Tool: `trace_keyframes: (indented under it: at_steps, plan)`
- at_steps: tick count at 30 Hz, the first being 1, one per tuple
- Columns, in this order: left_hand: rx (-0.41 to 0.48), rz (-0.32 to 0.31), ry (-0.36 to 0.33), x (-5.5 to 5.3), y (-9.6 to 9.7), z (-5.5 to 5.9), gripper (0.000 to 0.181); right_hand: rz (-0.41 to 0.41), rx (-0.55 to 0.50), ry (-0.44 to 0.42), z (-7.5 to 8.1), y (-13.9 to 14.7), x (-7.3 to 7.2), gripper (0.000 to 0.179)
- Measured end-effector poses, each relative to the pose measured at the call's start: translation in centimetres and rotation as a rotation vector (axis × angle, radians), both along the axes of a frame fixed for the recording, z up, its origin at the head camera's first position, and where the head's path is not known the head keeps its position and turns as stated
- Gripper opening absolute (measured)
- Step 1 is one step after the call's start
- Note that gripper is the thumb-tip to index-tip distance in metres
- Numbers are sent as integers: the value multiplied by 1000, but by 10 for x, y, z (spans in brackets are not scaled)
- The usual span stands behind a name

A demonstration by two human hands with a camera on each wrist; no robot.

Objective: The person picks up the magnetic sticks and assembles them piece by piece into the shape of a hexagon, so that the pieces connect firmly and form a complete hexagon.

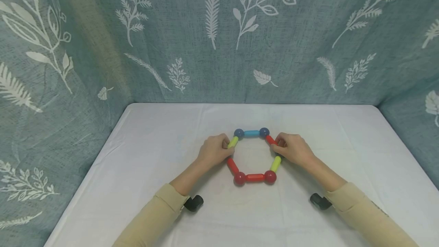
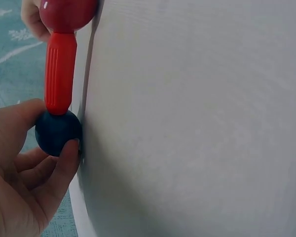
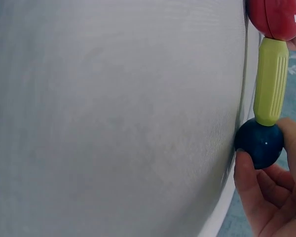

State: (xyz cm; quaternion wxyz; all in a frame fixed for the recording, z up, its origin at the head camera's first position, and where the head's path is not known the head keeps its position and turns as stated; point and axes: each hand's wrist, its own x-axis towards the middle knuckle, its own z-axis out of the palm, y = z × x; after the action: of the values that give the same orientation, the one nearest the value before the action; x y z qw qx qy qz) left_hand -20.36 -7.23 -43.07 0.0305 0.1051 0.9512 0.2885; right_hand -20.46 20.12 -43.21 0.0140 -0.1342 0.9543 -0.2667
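Observation:
A six-sided ring of coloured rods and balls lies on the white cloth. Its far side is a light blue rod (image 1: 252, 133) between two blue balls; its near side is a red rod (image 1: 255, 178) between two red balls. At the ring's left corner my left hand (image 1: 213, 151) pinches a dark blue ball (image 2: 58, 132), from which a red rod (image 2: 60, 74) leads to a red ball. Opposite, my right hand (image 1: 294, 149) grips another dark blue ball (image 3: 259, 143), joined to a lime rod (image 3: 271, 81). In the head view, fingers largely hide both held balls.
The white-covered table (image 1: 154, 125) reaches back to a teal curtain (image 1: 219, 68) with white leaf prints, which also hangs at both sides. A black wrist device sits under each sleeve cuff, the left device (image 1: 194, 203) and the right device (image 1: 320, 201) both close over the cloth.

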Motion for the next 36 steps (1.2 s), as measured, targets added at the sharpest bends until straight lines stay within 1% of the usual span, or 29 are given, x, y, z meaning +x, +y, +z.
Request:
trace_keyframes:
  at_steps: [6,13,19,22,25,29,32,36]
  plan:
    - [-9,-6,3,-2,1,-2,23,18,-4,-3,-1,1,-1,18]
    - [-15,-10,2,-4,1,0,23,16,-11,-13,0,2,0,18]
    - [-28,-16,22,-4,2,0,23,13,-11,-22,0,2,1,18]
    - [-24,-21,27,-4,1,0,25,14,-14,-26,-1,2,1,19]
    - [-11,-28,6,-4,-3,0,32,9,-29,-50,-1,4,3,23]
    - [59,-49,-78,-3,-13,-1,43,6,-53,-106,0,8,8,36]
    - [97,-76,-123,-1,-20,0,43,7,-57,-141,2,13,12,42]
    - [106,-97,-135,2,-25,1,40,11,-61,-164,2,16,15,44]
